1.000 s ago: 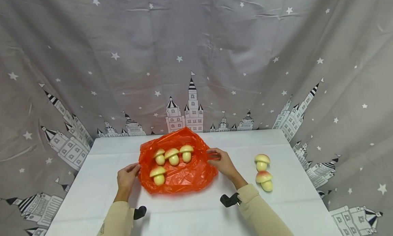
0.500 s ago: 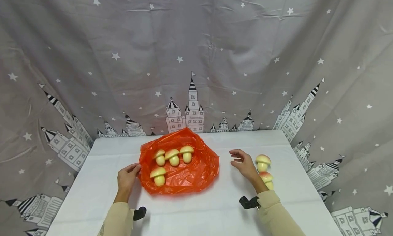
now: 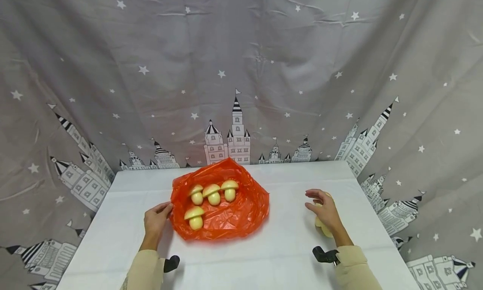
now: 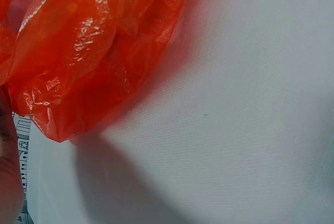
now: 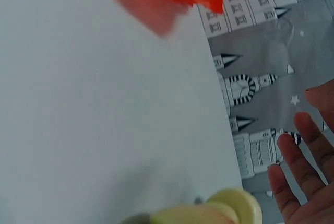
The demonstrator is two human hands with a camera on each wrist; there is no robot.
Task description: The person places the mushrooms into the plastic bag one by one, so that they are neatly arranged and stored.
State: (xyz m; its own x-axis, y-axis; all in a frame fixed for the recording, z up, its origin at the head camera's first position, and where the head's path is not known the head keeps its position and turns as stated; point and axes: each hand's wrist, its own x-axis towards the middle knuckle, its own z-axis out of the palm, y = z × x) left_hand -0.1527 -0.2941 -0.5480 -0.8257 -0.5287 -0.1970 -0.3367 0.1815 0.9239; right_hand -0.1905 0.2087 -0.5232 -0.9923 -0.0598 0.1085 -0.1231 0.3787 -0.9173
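A red plastic bag [image 3: 226,221] lies with its mouth spread wide on the white table, and several yellow toy mushrooms [image 3: 195,218] rest inside it. My left hand [image 3: 155,221] pinches the bag's left edge between thumb and fingers. Over at the right, my right hand [image 3: 327,210] hovers above two loose toy mushrooms [image 3: 320,223], mostly hiding them in the head view. Its fingers are spread and hold nothing. The right wrist view shows part of a toy mushroom [image 5: 237,205] at the bottom, below the fingertips [image 5: 284,182].
The white table [image 3: 234,265] reaches back to a grey curtain [image 3: 241,72] printed with castles and stars. A stretch of tabletop separates the bag from the right hand. Black camera mounts [image 3: 172,262] stick out from both sleeves.
My right hand has let go of the bag's right edge and moved right, over the two loose mushrooms. The left hand has stayed at the bag's left edge.
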